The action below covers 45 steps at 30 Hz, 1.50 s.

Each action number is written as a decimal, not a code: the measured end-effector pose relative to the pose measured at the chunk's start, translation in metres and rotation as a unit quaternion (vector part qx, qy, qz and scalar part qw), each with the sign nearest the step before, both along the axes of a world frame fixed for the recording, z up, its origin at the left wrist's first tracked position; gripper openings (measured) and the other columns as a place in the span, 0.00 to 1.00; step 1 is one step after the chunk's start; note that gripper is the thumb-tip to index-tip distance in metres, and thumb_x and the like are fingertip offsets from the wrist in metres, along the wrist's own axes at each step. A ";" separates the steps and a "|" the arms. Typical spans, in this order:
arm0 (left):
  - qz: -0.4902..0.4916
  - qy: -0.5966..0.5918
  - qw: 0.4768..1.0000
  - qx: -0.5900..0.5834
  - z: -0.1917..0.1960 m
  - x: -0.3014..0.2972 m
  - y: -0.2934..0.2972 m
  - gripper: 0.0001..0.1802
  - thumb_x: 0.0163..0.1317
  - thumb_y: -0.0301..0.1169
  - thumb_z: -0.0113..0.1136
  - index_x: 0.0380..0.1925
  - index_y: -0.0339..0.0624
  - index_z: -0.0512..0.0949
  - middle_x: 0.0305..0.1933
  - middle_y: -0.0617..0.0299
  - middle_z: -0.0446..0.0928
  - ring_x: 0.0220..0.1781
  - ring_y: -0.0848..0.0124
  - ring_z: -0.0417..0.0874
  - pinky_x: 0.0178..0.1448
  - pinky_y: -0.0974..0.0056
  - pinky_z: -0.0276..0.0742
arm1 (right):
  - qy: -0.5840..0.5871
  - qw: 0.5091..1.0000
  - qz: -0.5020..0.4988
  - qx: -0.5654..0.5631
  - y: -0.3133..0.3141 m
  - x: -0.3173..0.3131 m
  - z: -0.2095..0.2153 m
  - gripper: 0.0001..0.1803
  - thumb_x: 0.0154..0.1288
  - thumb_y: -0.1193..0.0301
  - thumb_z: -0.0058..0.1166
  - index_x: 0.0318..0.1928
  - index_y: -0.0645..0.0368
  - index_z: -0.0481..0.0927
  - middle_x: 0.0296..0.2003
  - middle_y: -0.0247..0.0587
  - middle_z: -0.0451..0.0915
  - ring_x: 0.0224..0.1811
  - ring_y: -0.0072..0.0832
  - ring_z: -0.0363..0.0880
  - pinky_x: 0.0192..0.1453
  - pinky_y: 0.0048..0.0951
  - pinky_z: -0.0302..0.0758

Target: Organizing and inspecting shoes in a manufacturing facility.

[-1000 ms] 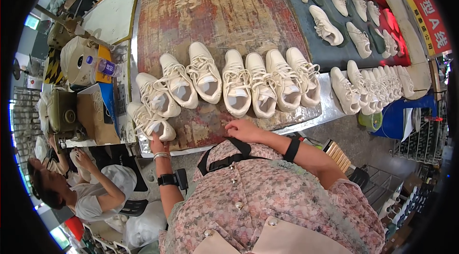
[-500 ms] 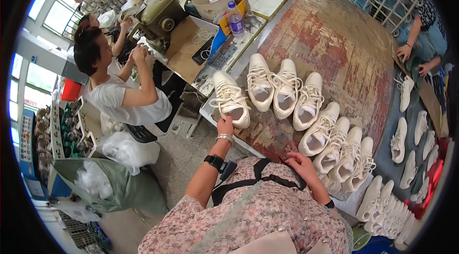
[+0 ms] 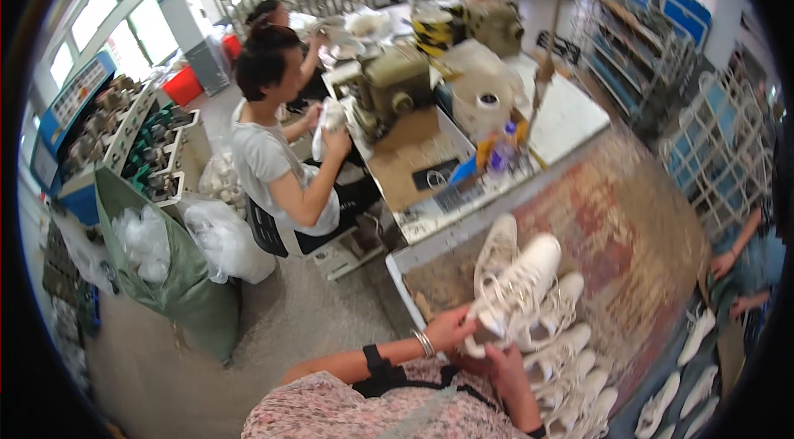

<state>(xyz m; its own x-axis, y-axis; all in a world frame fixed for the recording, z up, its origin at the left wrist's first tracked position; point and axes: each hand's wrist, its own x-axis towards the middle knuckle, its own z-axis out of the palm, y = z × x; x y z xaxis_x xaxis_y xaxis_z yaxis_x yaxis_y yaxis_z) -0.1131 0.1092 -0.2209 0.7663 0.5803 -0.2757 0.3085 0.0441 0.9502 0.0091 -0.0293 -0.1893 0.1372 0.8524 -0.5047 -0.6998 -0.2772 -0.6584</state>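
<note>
A cream lace-up sneaker (image 3: 533,269) is lifted above the near end of the worktable, its toe pointing away from me. My left hand (image 3: 449,329) is closed on its heel end from the left. At the same heel my right hand (image 3: 506,369) has its fingers closed against the edge, partly blurred. Just behind the lifted shoe another sneaker (image 3: 496,240) stands on the table, partly covered by it. To the right, a row of similar sneakers (image 3: 566,352) runs toward me, several of them partly hidden by my right hand and the held shoe.
The worn worktable (image 3: 645,191) stretches away to the right. Beyond it a seated person (image 3: 285,150) handles a white item beside an olive machine (image 3: 389,88). A purple-capped bottle (image 3: 502,150) stands on the bench. More shoes (image 3: 662,402) lie at the lower right, near another person's hand (image 3: 724,264).
My view has swung left and up. The sneaker at my left hand has been lifted from the table and brought nearer the row. My right hand has come to its heel.
</note>
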 end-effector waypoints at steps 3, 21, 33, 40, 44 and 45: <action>-0.051 -0.012 0.997 0.061 -0.002 0.003 -0.004 0.27 0.60 0.45 0.51 0.58 0.49 0.66 0.38 0.52 0.80 0.36 0.61 0.81 0.41 0.62 0.74 | 0.003 0.999 -0.044 0.026 -0.010 -0.009 0.008 0.29 0.59 0.68 0.53 0.59 0.64 0.61 0.52 0.43 0.70 0.51 0.39 0.73 0.55 0.48 0.73; -0.205 -0.034 0.973 -0.104 0.021 0.042 0.021 0.26 0.66 0.42 0.49 0.61 0.46 0.63 0.46 0.63 0.76 0.42 0.77 0.74 0.46 0.69 0.72 | 0.076 0.949 -0.298 -0.065 -0.038 0.035 -0.027 0.20 0.58 0.78 0.50 0.53 0.67 0.70 0.49 0.44 0.74 0.51 0.33 0.73 0.54 0.32 0.71; 0.027 0.035 0.782 0.621 0.056 0.147 0.128 0.43 0.46 0.41 0.67 0.59 0.31 0.60 0.64 0.41 0.59 0.66 0.46 0.57 0.67 0.46 0.51 | 0.030 0.932 -0.360 -0.039 -0.021 0.109 -0.010 0.30 0.54 0.73 0.47 0.60 0.62 0.60 0.53 0.45 0.69 0.52 0.40 0.73 0.54 0.44 0.74; -0.023 0.243 0.825 0.509 0.002 0.135 0.221 0.57 0.40 0.53 0.69 0.61 0.28 0.53 0.66 0.39 0.54 0.67 0.48 0.56 0.69 0.51 0.52 | 0.044 0.939 -0.339 -0.030 -0.013 0.125 -0.028 0.35 0.49 0.77 0.47 0.61 0.61 0.59 0.52 0.45 0.70 0.53 0.39 0.73 0.55 0.43 0.74; -0.041 0.167 0.897 0.407 -0.048 0.135 0.213 0.59 0.38 0.53 0.71 0.63 0.31 0.50 0.65 0.38 0.54 0.67 0.47 0.56 0.68 0.55 0.54 | 0.023 0.945 -0.323 -0.039 -0.023 0.125 -0.039 0.33 0.50 0.77 0.49 0.61 0.61 0.61 0.53 0.42 0.69 0.54 0.39 0.71 0.56 0.48 0.73; -0.040 0.167 0.891 0.421 -0.051 0.144 0.210 0.59 0.37 0.52 0.72 0.62 0.30 0.51 0.65 0.38 0.53 0.67 0.46 0.56 0.67 0.53 0.55 | 0.022 0.944 -0.327 -0.031 -0.026 0.124 -0.039 0.33 0.50 0.77 0.49 0.61 0.60 0.60 0.54 0.42 0.69 0.54 0.40 0.71 0.55 0.51 0.73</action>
